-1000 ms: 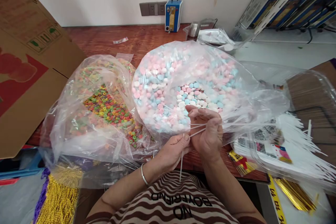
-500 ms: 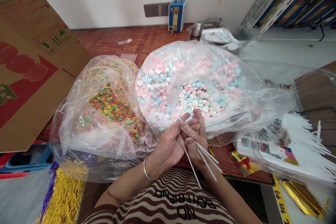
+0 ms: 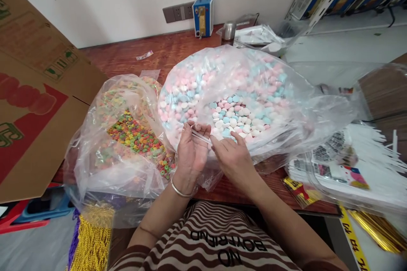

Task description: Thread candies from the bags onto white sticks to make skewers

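Observation:
My left hand (image 3: pixel 192 152), palm up and wearing a bracelet, is closed around thin white sticks (image 3: pixel 201 136). They lie slanting across its fingers, and how many is hard to make out. My right hand (image 3: pixel 233 156) pinches their lower right ends with thumb and forefinger, its other fingers curled. Both hands are just above the near edge of a large clear bag (image 3: pixel 190 63) of pink, blue and white round candies (image 3: pixel 237 123). To the left, another clear bag (image 3: pixel 95 135) holds small multicoloured ring-shaped candies (image 3: pixel 136 133).
A cardboard box (image 3: pixel 34 80) stands at left. A blue device (image 3: pixel 203 17) and a metal cup (image 3: pixel 229 31) sit at the back of the wooden table (image 3: pixel 117 55). More white sticks (image 3: pixel 381 173) fill a clear tray at right, with gold twist ties (image 3: pixel 378 224) below.
The sticks swung from pointing down toward me to lying across my left hand. My right hand came out from beneath to their right ends. The view shifted slightly.

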The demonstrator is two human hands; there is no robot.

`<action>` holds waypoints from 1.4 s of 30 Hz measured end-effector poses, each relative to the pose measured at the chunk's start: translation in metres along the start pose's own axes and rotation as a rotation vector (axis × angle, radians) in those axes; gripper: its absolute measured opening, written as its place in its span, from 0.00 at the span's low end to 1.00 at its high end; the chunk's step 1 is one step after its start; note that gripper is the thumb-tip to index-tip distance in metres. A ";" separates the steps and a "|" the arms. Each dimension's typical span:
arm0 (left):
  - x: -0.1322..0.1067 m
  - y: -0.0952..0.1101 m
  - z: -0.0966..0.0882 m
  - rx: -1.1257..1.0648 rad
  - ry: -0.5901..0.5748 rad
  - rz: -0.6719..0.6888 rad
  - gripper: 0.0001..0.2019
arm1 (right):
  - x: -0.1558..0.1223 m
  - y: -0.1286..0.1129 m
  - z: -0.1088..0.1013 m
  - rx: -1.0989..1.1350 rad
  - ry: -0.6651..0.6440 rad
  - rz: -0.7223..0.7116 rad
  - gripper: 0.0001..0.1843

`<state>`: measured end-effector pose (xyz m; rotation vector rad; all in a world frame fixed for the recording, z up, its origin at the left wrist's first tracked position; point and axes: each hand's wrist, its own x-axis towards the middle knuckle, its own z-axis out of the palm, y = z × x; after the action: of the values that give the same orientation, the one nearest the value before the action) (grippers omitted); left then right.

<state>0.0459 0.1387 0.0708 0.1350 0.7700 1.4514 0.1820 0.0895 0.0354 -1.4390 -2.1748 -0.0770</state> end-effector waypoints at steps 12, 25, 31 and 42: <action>-0.021 0.008 -0.033 0.528 0.019 0.380 0.19 | -0.019 0.028 0.010 -0.150 -0.014 0.136 0.21; -0.021 -0.028 -0.064 1.979 -0.804 0.535 0.27 | -0.075 0.027 -0.019 -0.304 -0.057 0.140 0.15; -0.022 -0.018 -0.068 2.038 -0.861 0.534 0.28 | -0.073 0.028 -0.013 -0.257 -0.049 0.133 0.16; -0.041 -0.002 -0.071 1.813 -0.867 0.643 0.22 | 0.010 0.016 0.003 -0.039 -0.130 0.144 0.12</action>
<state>0.0119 0.0747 0.0315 2.3499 1.0761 0.6043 0.1922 0.1055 0.0334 -1.6597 -2.1751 0.0266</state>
